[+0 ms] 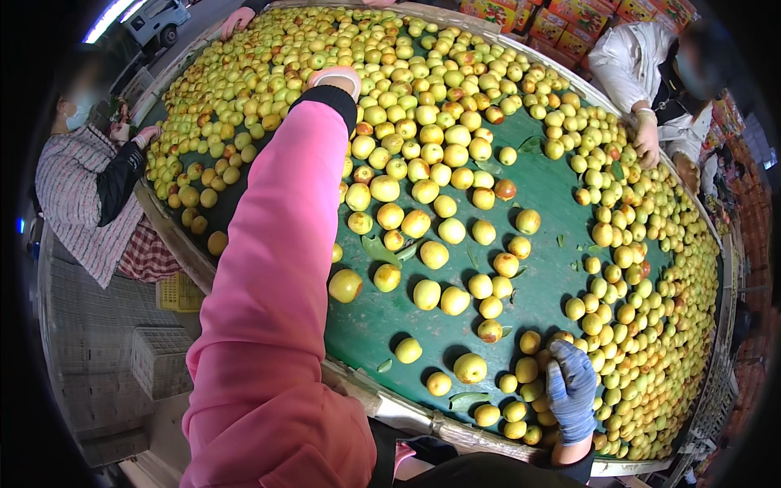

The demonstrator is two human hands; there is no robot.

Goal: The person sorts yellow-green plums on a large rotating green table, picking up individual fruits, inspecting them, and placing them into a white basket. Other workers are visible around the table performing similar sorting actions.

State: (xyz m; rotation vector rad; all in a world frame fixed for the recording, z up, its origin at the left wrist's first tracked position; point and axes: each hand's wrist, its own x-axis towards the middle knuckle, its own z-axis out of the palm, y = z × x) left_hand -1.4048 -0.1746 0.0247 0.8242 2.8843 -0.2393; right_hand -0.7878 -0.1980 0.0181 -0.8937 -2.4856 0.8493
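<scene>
Yellow-green jujubes point(451, 230), some with red-brown patches, lie over a green sorting table point(537, 293). My left arm, in a pink sleeve, reaches far across it. At its end my left hand point(334, 78), in a pinkish glove, is among the dense fruit on the far side; its fingers are hidden behind the wrist. Near the front edge, my right hand point(572, 390) wears a blue knitted glove. Its fingers bend down against a cluster of jujubes point(526, 370), and whether one is gripped does not show.
The table has a raised wooden rim point(457, 432). Green leaves point(378, 250) lie among the fruit. Masked people stand at the left point(85, 183) and right point(634, 67), hands at the rim. Another gloved hand point(237, 22) is at the far edge. Printed cartons point(567, 30) and a crate point(161, 360) stand around.
</scene>
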